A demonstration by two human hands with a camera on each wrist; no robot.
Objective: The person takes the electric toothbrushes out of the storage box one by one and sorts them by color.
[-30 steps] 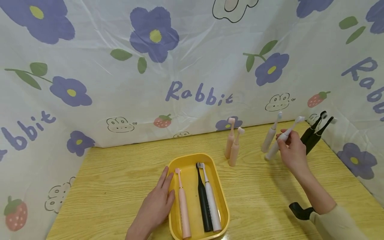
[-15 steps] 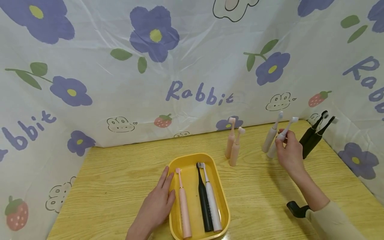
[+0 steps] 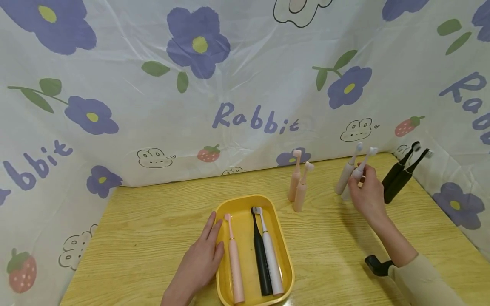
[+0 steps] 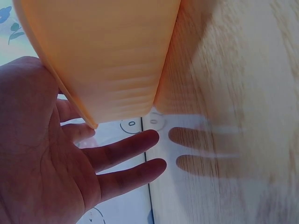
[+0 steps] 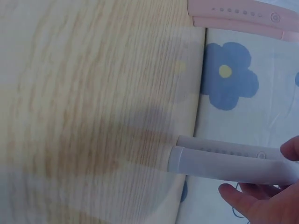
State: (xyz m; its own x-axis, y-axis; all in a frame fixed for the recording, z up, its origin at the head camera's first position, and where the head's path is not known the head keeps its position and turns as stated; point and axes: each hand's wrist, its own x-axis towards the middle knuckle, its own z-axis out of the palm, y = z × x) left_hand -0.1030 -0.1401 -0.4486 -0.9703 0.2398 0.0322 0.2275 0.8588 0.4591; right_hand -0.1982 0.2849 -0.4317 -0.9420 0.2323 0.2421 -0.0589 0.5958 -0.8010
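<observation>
My right hand (image 3: 369, 193) holds a white electric toothbrush (image 3: 358, 173) between thumb and fingers; it stands on the table close to a second white electric toothbrush (image 3: 345, 177). In the right wrist view the held toothbrush (image 5: 224, 165) lies between the thumb and the fingers of the right hand (image 5: 268, 203). My left hand (image 3: 200, 257) rests on the left rim of a yellow tray (image 3: 243, 238), fingers mostly straight. Seen from the left wrist, some fingertips of that hand (image 4: 56, 149) reach over the rim of the tray (image 4: 107, 56), and two fingers extend outside it.
A pink toothbrush (image 3: 236, 270), a black toothbrush (image 3: 262, 259) and a white toothbrush (image 3: 272, 263) lie in the tray. Two pink toothbrushes (image 3: 300, 195) stand behind it to the right. Two black toothbrushes (image 3: 399, 185) stand beyond my right hand. A patterned cloth (image 3: 252, 85) hangs behind the table.
The right hand has shifted slightly left, bringing the held white toothbrush from a lean to nearly parallel beside the other white one. The left hand and the tray have stayed put.
</observation>
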